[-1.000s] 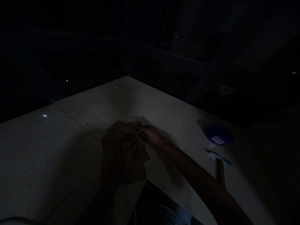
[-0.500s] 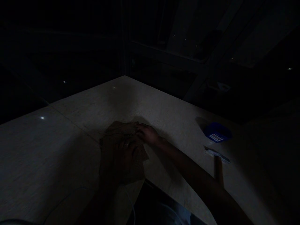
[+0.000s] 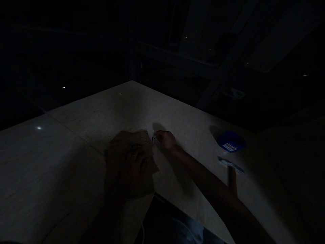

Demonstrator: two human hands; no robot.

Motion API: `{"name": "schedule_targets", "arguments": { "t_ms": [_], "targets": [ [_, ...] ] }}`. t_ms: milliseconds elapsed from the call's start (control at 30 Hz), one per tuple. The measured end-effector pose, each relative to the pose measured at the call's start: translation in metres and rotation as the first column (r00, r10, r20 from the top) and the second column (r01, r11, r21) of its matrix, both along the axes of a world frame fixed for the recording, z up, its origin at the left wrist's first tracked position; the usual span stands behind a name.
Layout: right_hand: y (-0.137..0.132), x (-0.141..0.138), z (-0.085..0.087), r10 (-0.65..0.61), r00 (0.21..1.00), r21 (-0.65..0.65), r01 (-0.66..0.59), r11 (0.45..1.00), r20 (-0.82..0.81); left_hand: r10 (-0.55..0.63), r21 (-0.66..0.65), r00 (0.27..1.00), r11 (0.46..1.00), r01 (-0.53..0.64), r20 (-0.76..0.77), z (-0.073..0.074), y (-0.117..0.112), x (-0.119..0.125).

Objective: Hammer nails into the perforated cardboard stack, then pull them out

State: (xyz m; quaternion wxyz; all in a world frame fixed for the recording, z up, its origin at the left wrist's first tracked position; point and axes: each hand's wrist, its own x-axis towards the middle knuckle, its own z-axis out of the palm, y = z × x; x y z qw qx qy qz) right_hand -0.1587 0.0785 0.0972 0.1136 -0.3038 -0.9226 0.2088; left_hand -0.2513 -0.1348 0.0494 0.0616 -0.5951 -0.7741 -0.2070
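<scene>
Brown board [image 3: 130, 137] lying on table [image 3: 177, 112], left hand [image 3: 133, 166] spread over it; right hand [image 3: 166, 139] just come off its right edge, pinching a small dark sliver [image 3: 152, 138] beside it, leaving only the left to steady it.

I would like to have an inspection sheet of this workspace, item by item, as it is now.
Surface: pale tabletop, dimly lit, seam line at left.
Job's things: brown sheet, uneven edges; thin dark item, too small to identify.
Clutter: blue container with label, hammer just nearer, both at right.
Hands: left hand rests on the sheet; right hand pinches the thin item beside it.
Cables: pale cable at bottom; its ends cannot be traced.
Surroundings: very dark; faint beams, small bright spots.
</scene>
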Motion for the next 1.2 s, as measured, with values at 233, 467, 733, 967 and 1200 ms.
{"name": "schedule_targets", "arguments": {
  "t_ms": [233,467,733,967,1200],
  "targets": [
    [-0.004,0.003,-0.009,0.004,1.0,-0.01,-0.004,1.0,-0.005,0.014,-0.003,1.0,1.0,-0.014,0.008,0.0,0.0,0.0],
    [-0.028,-0.017,0.014,0.222,0.97,-0.008,-0.224,0.975,-0.093,0.029,-0.018,0.999,0.999,-0.029,0.02,0.008,0.0,0.003],
    [-0.054,-0.045,0.005,0.378,0.904,0.034,-0.392,0.919,0.201,0.056,-0.009,0.996,0.998,-0.056,0.066,0.002,-0.001,0.004],
    [-0.05,-0.046,0.009,0.476,0.862,0.072,-0.493,0.867,0.175,0.0,-0.009,0.993,1.0,0.001,0.118,0.009,0.0,0.004],
    [-0.02,-0.038,0.016,0.262,0.948,-0.101,-0.283,0.954,-0.182,0.012,-0.014,0.995,1.0,-0.01,0.103,0.005,0.0,0.003]
  ]
}}
